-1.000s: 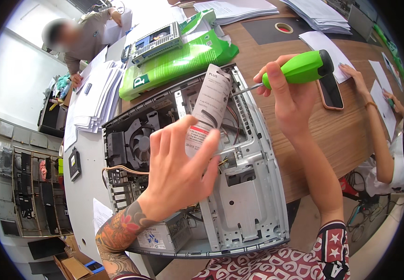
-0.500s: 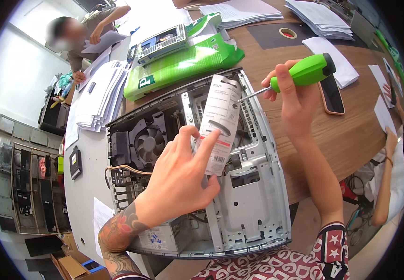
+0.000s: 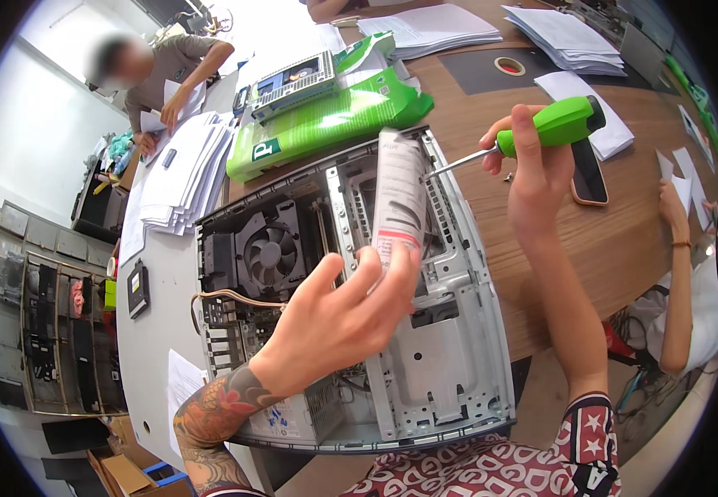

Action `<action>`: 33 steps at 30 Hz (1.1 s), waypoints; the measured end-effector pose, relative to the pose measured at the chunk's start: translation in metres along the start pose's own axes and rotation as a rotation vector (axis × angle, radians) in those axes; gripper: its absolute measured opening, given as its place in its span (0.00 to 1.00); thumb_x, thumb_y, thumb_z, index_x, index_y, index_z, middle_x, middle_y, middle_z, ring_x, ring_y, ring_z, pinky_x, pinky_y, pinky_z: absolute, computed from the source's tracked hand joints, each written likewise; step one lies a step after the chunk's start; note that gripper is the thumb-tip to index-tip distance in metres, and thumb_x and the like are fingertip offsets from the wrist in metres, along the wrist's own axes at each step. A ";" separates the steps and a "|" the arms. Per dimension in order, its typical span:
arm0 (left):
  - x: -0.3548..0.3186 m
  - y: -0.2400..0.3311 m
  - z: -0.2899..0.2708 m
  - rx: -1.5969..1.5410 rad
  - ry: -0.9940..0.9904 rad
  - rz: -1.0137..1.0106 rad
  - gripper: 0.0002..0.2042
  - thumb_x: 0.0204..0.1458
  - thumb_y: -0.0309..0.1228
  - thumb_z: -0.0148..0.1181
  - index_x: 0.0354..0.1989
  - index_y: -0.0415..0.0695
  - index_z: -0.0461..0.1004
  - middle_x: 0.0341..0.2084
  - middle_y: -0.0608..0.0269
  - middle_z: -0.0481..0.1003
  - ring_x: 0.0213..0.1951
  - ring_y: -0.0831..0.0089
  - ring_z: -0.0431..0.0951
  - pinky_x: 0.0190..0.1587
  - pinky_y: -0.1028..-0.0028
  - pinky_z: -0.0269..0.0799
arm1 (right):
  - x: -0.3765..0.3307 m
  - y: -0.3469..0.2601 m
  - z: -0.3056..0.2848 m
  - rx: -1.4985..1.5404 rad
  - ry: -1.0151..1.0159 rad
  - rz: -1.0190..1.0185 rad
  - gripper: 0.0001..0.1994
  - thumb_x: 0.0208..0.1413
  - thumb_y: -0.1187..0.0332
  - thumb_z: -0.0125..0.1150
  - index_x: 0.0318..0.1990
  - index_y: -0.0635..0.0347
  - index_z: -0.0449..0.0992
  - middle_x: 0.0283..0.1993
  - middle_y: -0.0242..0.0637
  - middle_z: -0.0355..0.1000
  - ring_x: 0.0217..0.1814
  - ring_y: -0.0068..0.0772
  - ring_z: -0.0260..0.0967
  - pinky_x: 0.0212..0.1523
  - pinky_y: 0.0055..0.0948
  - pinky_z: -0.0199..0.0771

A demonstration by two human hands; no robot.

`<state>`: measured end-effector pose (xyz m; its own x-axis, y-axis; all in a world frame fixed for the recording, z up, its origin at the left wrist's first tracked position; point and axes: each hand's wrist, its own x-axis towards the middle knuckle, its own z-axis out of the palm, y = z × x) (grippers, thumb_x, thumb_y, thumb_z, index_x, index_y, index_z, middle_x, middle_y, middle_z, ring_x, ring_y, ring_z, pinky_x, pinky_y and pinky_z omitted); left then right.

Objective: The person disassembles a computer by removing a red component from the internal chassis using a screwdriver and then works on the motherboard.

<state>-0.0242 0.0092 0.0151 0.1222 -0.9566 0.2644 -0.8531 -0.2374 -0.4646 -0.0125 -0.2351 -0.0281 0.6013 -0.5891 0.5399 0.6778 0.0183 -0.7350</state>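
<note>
My left hand (image 3: 342, 319) is closed on the lower end of a white printed package (image 3: 400, 178), long and narrow, which looks curved and stands tilted over the case. My right hand (image 3: 539, 178) grips a screwdriver (image 3: 556, 123) with a green handle and black end. Its metal shaft points left, and the tip is at the package's right edge, close to the case frame; I cannot tell whether it touches. Below both hands lies an opened desktop computer case (image 3: 437, 381), with a black fan (image 3: 269, 253) and a beige cable (image 3: 239, 300) showing at its left.
Beyond the case, a metal drive cage (image 3: 297, 83) rests on a green paper-ream wrapper (image 3: 334, 120). A phone (image 3: 589, 176) and a tape roll (image 3: 510, 65) lie to the right. Paper stacks (image 3: 189, 178) flank the table. One person (image 3: 178, 70) is at the far left, another's hand (image 3: 672, 203) at right.
My left hand has moved right and its fingers have closed more over the package, which now appears bent and turned. The screwdriver has shifted slightly right. The person at right has moved a hand among papers.
</note>
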 end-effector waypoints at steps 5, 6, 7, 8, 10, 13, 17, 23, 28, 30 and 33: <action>0.008 -0.005 -0.008 -0.020 0.176 0.049 0.15 0.55 0.37 0.63 0.42 0.36 0.80 0.36 0.61 0.75 0.30 0.71 0.74 0.27 0.74 0.64 | 0.000 -0.007 0.002 0.043 0.031 -0.001 0.11 0.63 0.62 0.63 0.36 0.59 0.71 0.26 0.34 0.73 0.21 0.19 0.67 0.22 0.17 0.61; 0.007 -0.003 -0.007 -0.034 0.202 0.027 0.14 0.55 0.36 0.63 0.41 0.36 0.80 0.35 0.60 0.76 0.29 0.71 0.74 0.27 0.74 0.64 | 0.000 -0.007 0.000 0.043 0.039 0.000 0.11 0.63 0.62 0.63 0.36 0.59 0.71 0.26 0.34 0.73 0.21 0.19 0.67 0.22 0.17 0.61; 0.007 -0.002 -0.005 -0.048 0.229 0.004 0.14 0.55 0.35 0.64 0.40 0.35 0.80 0.34 0.59 0.76 0.28 0.70 0.74 0.26 0.74 0.65 | 0.001 -0.006 -0.002 0.040 0.020 0.002 0.11 0.63 0.62 0.63 0.36 0.59 0.71 0.27 0.34 0.73 0.22 0.19 0.68 0.22 0.17 0.62; 0.010 0.000 -0.004 -0.092 0.239 0.002 0.13 0.54 0.31 0.65 0.40 0.33 0.80 0.33 0.57 0.76 0.27 0.69 0.74 0.25 0.74 0.67 | 0.001 -0.006 -0.004 0.036 0.001 0.004 0.10 0.63 0.63 0.63 0.37 0.59 0.71 0.27 0.34 0.73 0.22 0.19 0.68 0.22 0.17 0.62; 0.008 0.004 -0.003 -0.108 0.251 -0.016 0.13 0.53 0.30 0.65 0.41 0.32 0.79 0.34 0.56 0.76 0.28 0.69 0.75 0.26 0.73 0.68 | -0.002 -0.004 0.000 0.050 -0.006 0.010 0.10 0.62 0.64 0.63 0.37 0.60 0.72 0.27 0.34 0.73 0.23 0.19 0.69 0.22 0.17 0.64; 0.009 0.004 0.003 -0.088 0.339 -0.036 0.10 0.56 0.31 0.62 0.38 0.34 0.81 0.31 0.59 0.76 0.26 0.74 0.73 0.23 0.77 0.63 | -0.004 -0.004 0.003 0.064 -0.006 0.019 0.10 0.62 0.65 0.64 0.38 0.61 0.72 0.27 0.34 0.73 0.25 0.19 0.70 0.23 0.17 0.66; 0.004 -0.004 -0.001 -0.010 0.399 -0.025 0.10 0.55 0.30 0.63 0.39 0.36 0.83 0.33 0.58 0.78 0.26 0.74 0.70 0.24 0.77 0.62 | -0.003 -0.006 0.005 0.069 0.001 0.009 0.10 0.62 0.65 0.63 0.37 0.62 0.72 0.27 0.33 0.73 0.26 0.20 0.72 0.23 0.18 0.68; 0.001 -0.006 -0.009 0.120 0.383 -0.002 0.09 0.56 0.34 0.63 0.40 0.45 0.84 0.38 0.67 0.79 0.27 0.75 0.69 0.24 0.78 0.54 | -0.001 -0.005 0.001 0.048 0.013 0.000 0.11 0.62 0.64 0.64 0.36 0.62 0.72 0.25 0.35 0.74 0.22 0.19 0.69 0.22 0.17 0.64; 0.005 -0.013 0.005 0.041 0.384 0.000 0.10 0.55 0.35 0.65 0.40 0.45 0.84 0.36 0.68 0.79 0.24 0.77 0.67 0.23 0.79 0.53 | -0.002 -0.003 0.001 0.038 0.030 0.009 0.11 0.61 0.63 0.65 0.36 0.61 0.72 0.25 0.35 0.74 0.21 0.18 0.68 0.21 0.17 0.61; 0.008 -0.008 0.008 0.033 0.374 0.026 0.10 0.54 0.35 0.65 0.40 0.45 0.84 0.36 0.68 0.79 0.24 0.78 0.67 0.23 0.79 0.53 | -0.002 -0.003 0.002 0.030 0.031 0.023 0.11 0.61 0.63 0.65 0.36 0.61 0.72 0.25 0.34 0.74 0.21 0.18 0.68 0.21 0.16 0.61; 0.006 -0.007 0.012 0.025 0.386 0.059 0.10 0.54 0.35 0.65 0.40 0.44 0.83 0.35 0.68 0.79 0.24 0.80 0.66 0.23 0.79 0.54 | -0.002 -0.003 0.004 0.033 0.034 0.016 0.11 0.61 0.63 0.65 0.37 0.60 0.72 0.25 0.34 0.74 0.21 0.18 0.67 0.21 0.17 0.61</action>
<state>-0.0120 0.0033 0.0099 -0.1303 -0.8359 0.5333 -0.8396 -0.1930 -0.5077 -0.0144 -0.2307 -0.0256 0.5979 -0.6157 0.5133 0.6821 0.0544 -0.7293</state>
